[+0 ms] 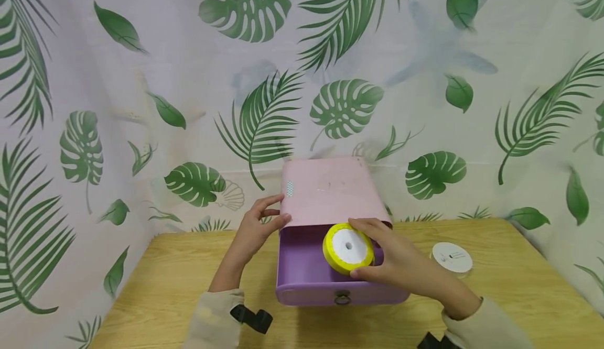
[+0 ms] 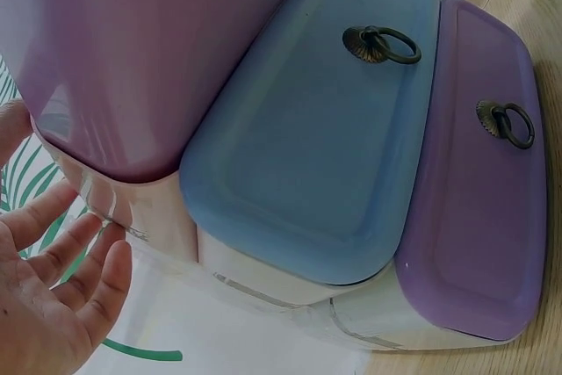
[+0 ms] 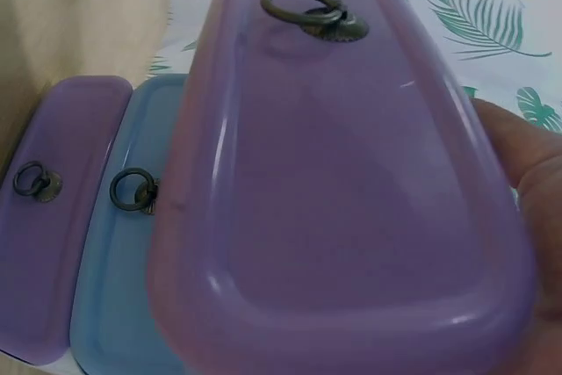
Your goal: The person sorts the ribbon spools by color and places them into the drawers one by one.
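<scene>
A yellow ribbon spool (image 1: 341, 243) with a white face is gripped between the thumb and fingers of my right hand (image 1: 401, 260), held over the pulled-out purple drawer (image 1: 311, 293). This top drawer belongs to a small cabinet with a pink top (image 1: 330, 192), and a ring pull hangs on its front. At the cabinet's left front corner, my left hand (image 1: 250, 233) touches the casing with spread fingers. From the left wrist, the same hand (image 2: 53, 287) shows beside the casing under the open drawer. In the right wrist view the drawer front hides the spool.
A second, white-faced spool (image 1: 450, 257) lies on the wooden table (image 1: 189, 270) to the right of the cabinet. Below the open drawer are a closed blue drawer (image 2: 299, 147) and a closed purple drawer (image 2: 474, 199). A leaf-patterned cloth (image 1: 198, 76) hangs behind.
</scene>
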`<state>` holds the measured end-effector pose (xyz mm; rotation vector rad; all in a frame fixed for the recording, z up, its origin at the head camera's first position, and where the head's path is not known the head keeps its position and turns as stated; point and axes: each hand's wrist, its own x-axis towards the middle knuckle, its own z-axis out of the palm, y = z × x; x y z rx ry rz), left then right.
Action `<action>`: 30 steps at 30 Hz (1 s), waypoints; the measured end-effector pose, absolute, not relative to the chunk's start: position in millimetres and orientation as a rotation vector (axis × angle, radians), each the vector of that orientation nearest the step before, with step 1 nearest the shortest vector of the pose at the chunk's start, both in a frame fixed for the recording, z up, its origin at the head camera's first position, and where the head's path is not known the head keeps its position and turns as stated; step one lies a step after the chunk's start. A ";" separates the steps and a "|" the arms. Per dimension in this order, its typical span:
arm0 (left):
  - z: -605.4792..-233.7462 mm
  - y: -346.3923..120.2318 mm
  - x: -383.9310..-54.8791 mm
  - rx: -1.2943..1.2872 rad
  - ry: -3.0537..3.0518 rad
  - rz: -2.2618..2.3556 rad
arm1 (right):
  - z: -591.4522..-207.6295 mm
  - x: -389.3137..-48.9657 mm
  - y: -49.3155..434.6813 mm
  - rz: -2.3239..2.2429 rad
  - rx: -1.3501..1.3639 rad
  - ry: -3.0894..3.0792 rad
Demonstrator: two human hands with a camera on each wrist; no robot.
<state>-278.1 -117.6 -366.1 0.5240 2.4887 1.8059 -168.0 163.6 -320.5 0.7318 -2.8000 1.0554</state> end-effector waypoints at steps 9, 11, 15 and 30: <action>-364.4 -116.0 -278.4 0.521 2.497 1.797 | -322.6 -168.0 167.4 1.146 0.747 -2.775; -365.2 -116.7 -278.4 0.516 2.496 1.798 | -322.4 -164.4 171.1 1.175 0.720 -2.747; -365.7 -117.7 -277.5 0.510 2.496 1.802 | -319.3 -151.7 178.8 1.208 0.645 -2.670; -368.0 -118.4 -278.0 0.514 2.498 1.782 | -350.8 -111.7 213.7 1.642 0.795 -2.669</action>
